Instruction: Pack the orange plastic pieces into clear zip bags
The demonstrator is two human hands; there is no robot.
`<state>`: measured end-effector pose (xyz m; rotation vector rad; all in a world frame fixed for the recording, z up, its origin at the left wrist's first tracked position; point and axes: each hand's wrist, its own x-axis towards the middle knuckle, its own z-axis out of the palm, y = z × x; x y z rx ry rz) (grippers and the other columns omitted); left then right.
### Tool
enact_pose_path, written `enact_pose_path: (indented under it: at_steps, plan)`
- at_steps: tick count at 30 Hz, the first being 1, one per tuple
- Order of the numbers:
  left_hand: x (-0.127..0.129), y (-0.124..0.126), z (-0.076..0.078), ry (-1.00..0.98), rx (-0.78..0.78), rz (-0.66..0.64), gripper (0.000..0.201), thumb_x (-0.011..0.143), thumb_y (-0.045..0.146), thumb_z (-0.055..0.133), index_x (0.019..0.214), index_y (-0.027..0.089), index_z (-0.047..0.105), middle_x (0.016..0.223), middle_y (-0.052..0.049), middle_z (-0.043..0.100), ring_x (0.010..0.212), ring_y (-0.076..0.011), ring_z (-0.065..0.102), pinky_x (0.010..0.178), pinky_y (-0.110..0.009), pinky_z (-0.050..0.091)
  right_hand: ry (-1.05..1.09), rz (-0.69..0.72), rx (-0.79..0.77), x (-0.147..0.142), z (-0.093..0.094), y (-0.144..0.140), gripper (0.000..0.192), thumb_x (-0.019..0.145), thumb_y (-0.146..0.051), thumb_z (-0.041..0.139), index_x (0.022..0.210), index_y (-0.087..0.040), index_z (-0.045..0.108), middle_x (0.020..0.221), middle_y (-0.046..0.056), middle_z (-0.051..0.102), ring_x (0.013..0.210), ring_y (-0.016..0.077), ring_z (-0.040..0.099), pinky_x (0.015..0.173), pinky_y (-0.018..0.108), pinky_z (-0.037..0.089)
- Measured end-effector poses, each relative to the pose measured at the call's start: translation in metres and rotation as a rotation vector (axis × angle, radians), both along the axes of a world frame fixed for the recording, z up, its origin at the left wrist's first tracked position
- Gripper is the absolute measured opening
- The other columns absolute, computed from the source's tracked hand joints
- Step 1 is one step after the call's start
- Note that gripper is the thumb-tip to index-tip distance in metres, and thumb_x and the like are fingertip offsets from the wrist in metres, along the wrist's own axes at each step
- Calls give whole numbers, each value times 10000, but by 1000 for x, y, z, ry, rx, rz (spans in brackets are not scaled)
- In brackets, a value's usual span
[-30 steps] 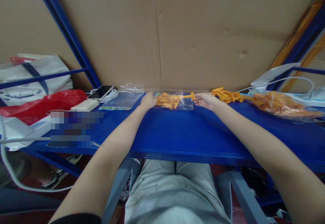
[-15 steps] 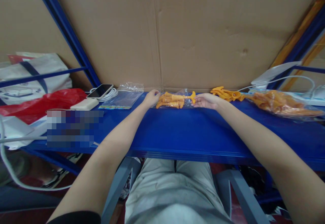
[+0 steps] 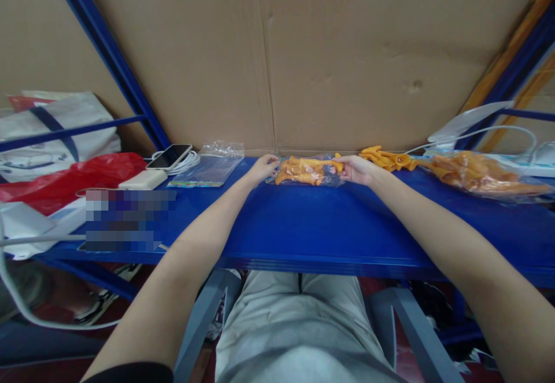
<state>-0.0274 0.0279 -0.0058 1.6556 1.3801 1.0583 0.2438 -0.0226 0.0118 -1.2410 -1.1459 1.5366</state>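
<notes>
Blue metal shelf [image 3: 303, 227], cardboard wall [image 3: 325, 53], blue rack post [image 3: 108, 65]

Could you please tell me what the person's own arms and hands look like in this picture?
Both forearms are bare right down to the left hand and the right hand. No gloves, rings, watch or bracelets show. A dark sleeve edge shows at the upper left arm; no sleeve is visible on the right arm.

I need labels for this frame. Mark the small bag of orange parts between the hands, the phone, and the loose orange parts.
small bag of orange parts [image 3: 309, 170], head view, on the bag's middle.
phone [image 3: 169, 156], head view, on its dark screen.
loose orange parts [image 3: 387, 158], head view, on the pile's middle.
</notes>
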Motion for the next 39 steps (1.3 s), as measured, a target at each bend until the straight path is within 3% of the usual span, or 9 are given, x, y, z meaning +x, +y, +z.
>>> enact_pose_path:
  at_steps: [4, 8, 14, 17, 22, 25, 33, 36, 39]
  plan:
    - [0, 4, -5, -10, 4, -45, 94, 881, 140, 588, 967, 157, 619, 816, -11, 673, 661, -92, 629, 671, -201, 505, -1, 20, 19, 2, -4, 3, 229, 1003, -124, 381, 909, -151, 588, 671, 50, 678, 557, 102, 612, 572, 175, 528]
    - [0, 10, -11, 137, 120, -68, 152, 833, 178, 637, 980, 154, 669, 898, -34, 711, 783, -147, 665, 760, -264, 538, -28, 89, -35, -2, -8, 0, 227, 998, -114, 400, 1051, -104, 620, 791, 104, 730, 662, 130, 684, 707, 242, 590]
    - [0, 15, -16, 420, 594, -255, 183, 834, 255, 630, 972, 189, 730, 1074, -60, 730, 1073, -210, 655, 1024, -385, 480, -79, 120, -59, -6, -10, -1, 240, 995, -112, 424, 984, -75, 661, 745, 109, 728, 622, 116, 672, 654, 202, 582]
    - [1, 15, -17, 463, 729, -300, 196, 840, 296, 645, 985, 203, 740, 1155, -78, 706, 1127, -224, 641, 1055, -419, 462, -96, 120, -23, -7, -12, -1, 249, 999, -125, 432, 898, -88, 656, 698, 97, 713, 564, 105, 636, 576, 179, 549]
    - [6, 7, -14, 467, 731, -262, 297, 834, 275, 679, 1125, 225, 715, 1280, -82, 645, 1229, -236, 578, 1090, -422, 422, -102, 90, -24, -13, -10, -4, 380, 1041, -210, 330, 818, -122, 625, 659, 83, 694, 584, 118, 640, 550, 184, 525]
    - [10, 2, -12, 477, 685, -255, 211, 835, 248, 681, 1036, 242, 746, 1282, -61, 638, 1211, -228, 581, 1092, -414, 409, -113, 54, -44, -18, -9, -5, 406, 1046, -247, 314, 796, -135, 613, 633, 81, 679, 570, 125, 625, 536, 192, 511]
    - [20, -6, -7, 446, 689, -176, 105, 822, 164, 670, 837, 222, 756, 1172, -51, 693, 1138, -229, 601, 1068, -424, 408, -233, -81, 50, -30, -11, -8, 382, 1015, -289, 457, 674, -150, 559, 520, 20, 554, 448, 82, 474, 434, 173, 388]
    - [22, -10, -6, 422, 715, -165, 129, 827, 139, 647, 831, 209, 755, 1175, -61, 692, 1141, -227, 599, 1063, -411, 415, -282, -77, 102, -34, -10, -11, 364, 979, -272, 549, 636, -151, 541, 481, -17, 475, 407, 52, 387, 396, 161, 319]
    - [23, -13, -4, 408, 728, -157, 159, 838, 122, 622, 824, 209, 754, 1170, -55, 693, 1139, -220, 604, 1055, -401, 429, -271, -41, 129, -36, -10, -12, 286, 945, -193, 602, 666, -148, 559, 492, -23, 483, 418, 46, 410, 407, 152, 326]
